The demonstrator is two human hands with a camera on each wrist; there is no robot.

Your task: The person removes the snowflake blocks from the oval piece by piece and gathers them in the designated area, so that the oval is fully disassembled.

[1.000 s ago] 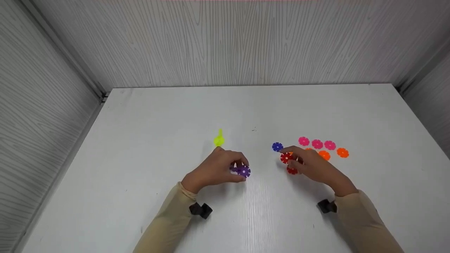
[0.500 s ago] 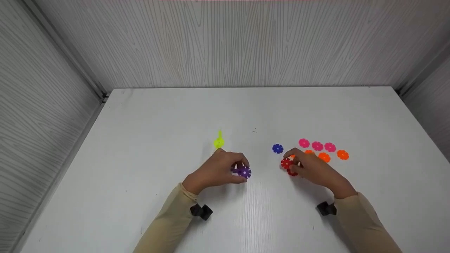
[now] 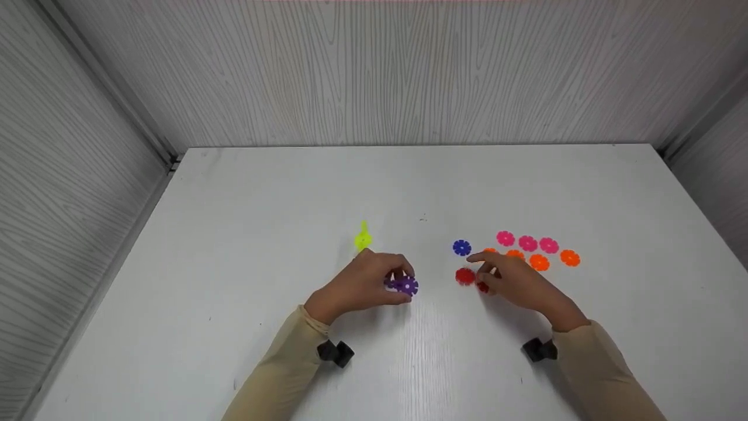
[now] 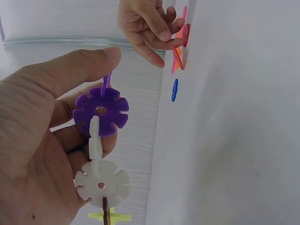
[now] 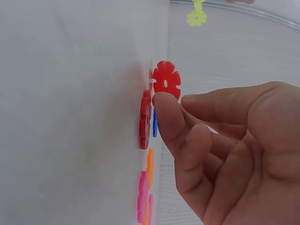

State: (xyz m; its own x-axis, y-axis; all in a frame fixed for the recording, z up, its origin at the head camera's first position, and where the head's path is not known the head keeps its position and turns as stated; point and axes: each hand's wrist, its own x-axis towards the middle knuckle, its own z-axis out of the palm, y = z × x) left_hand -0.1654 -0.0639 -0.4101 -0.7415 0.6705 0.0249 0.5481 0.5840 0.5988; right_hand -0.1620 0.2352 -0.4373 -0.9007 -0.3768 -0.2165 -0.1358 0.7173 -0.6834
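In my left hand [image 3: 365,279], thumb and fingers grip a chain of slotted plastic snowflake discs. Its purple disc [image 4: 101,111] shows at the thumb end, a white disc [image 4: 102,183] lower down, and a yellow part [image 3: 363,240] juts out past the knuckles. My right hand [image 3: 514,280] hovers low over the table, index finger stretched out and apart from the thumb. Just left of its fingertips is a red disc [image 3: 465,276], blurred in the head view and tilted up on edge in the right wrist view. A second red disc [image 5: 145,119] lies flat, partly hidden beneath the fingers.
A blue disc [image 3: 461,248] lies left of the right index fingertip. Behind that hand are a row of pink discs [image 3: 527,243] and several orange discs [image 3: 570,258]. The white tabletop [image 3: 280,193] meets a wood-grain back panel [image 3: 385,70].
The red disc that was between my right fingers has shifted left, away from them, and the right fingers have spread. My left hand and its chain stay nearly still.
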